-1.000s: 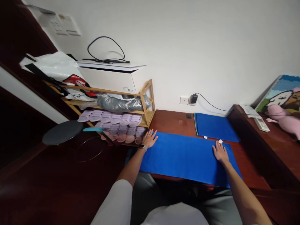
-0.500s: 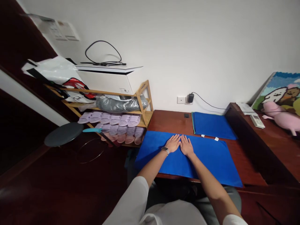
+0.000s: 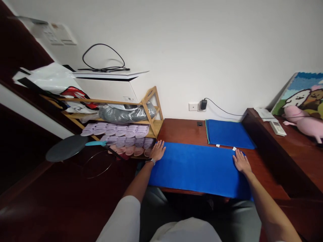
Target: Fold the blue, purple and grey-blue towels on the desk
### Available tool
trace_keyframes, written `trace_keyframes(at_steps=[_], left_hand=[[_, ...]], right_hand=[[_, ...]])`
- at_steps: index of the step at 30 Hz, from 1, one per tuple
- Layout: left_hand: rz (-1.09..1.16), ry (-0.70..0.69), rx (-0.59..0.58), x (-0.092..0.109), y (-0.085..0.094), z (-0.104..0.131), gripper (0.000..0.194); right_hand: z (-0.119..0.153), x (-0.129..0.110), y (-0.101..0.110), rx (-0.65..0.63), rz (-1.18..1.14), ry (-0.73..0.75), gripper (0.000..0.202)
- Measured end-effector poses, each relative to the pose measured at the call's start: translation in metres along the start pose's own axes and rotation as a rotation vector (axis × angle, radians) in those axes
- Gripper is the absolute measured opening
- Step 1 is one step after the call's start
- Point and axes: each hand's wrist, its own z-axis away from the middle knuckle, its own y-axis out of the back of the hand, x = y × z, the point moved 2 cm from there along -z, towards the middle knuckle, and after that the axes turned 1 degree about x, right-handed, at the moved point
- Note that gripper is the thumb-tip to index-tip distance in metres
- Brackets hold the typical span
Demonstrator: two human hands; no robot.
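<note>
A blue cloth (image 3: 199, 169) lies spread flat along the front of the brown desk (image 3: 181, 129), its near edge reaching the desk's front. My left hand (image 3: 157, 151) rests flat on its far left corner, fingers stretched out, a watch on the wrist. Over the far right corner lies my right hand (image 3: 242, 162), palm down with the fingers extended. Neither hand grips anything. Behind the cloth sits a folded stack of blue cloths (image 3: 229, 133) with a green edge and white tags.
A wooden rack (image 3: 152, 111) with slippers (image 3: 121, 130), a white box (image 3: 108, 89) and bags stands left of the desk. A round stool (image 3: 67, 148) is further left. A black charger (image 3: 203, 104) is plugged into the wall. At right are a remote (image 3: 278, 128) and a pink plush toy (image 3: 302, 121).
My hands have slid apart from the middle of the cloth's far edge, the left out to the left corner and the right to the right corner. The cloth stays spread.
</note>
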Motion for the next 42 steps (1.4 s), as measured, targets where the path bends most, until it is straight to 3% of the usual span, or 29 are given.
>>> trace_keyframes(at_steps=[8,18,21,24,26,30,32,34,36,40,42], left_hand=[[-0.015,0.043,-0.023,0.002,0.002,-0.005,0.068],[-0.003,0.106,-0.022,-0.001,0.005,-0.007,0.068],[0.008,0.147,-0.012,0.003,0.010,-0.007,0.068],[0.016,0.071,0.061,0.034,0.009,-0.006,0.067],[0.037,-0.086,0.097,0.078,0.000,-0.003,0.065],[0.106,-0.388,0.083,0.180,-0.029,0.003,0.062],[0.121,-0.430,0.054,0.202,-0.038,0.004,0.060],[0.106,-0.394,0.021,0.189,-0.038,0.002,0.058],[0.081,-0.285,0.012,0.145,-0.030,0.001,0.058],[0.063,-0.055,0.044,0.035,-0.006,0.003,0.061],[0.067,-0.018,0.055,0.002,-0.001,0.003,0.062]], right_hand=[[-0.005,-0.011,0.003,-0.009,0.010,-0.024,0.077],[-0.005,0.011,0.008,-0.026,0.000,-0.067,0.076],[-0.001,0.005,0.015,-0.003,0.005,-0.074,0.077],[0.008,-0.039,0.022,0.108,0.004,0.022,0.077],[0.019,-0.095,0.021,0.157,-0.010,0.171,0.074],[0.042,-0.219,0.007,0.028,-0.064,0.457,0.069],[0.048,-0.254,0.000,-0.044,-0.060,0.502,0.068],[0.046,-0.255,-0.004,-0.069,-0.037,0.475,0.068],[0.037,-0.223,-0.004,-0.067,-0.011,0.389,0.070],[0.014,-0.104,0.003,-0.046,0.018,0.141,0.075],[0.007,-0.047,0.006,-0.021,0.017,0.023,0.077]])
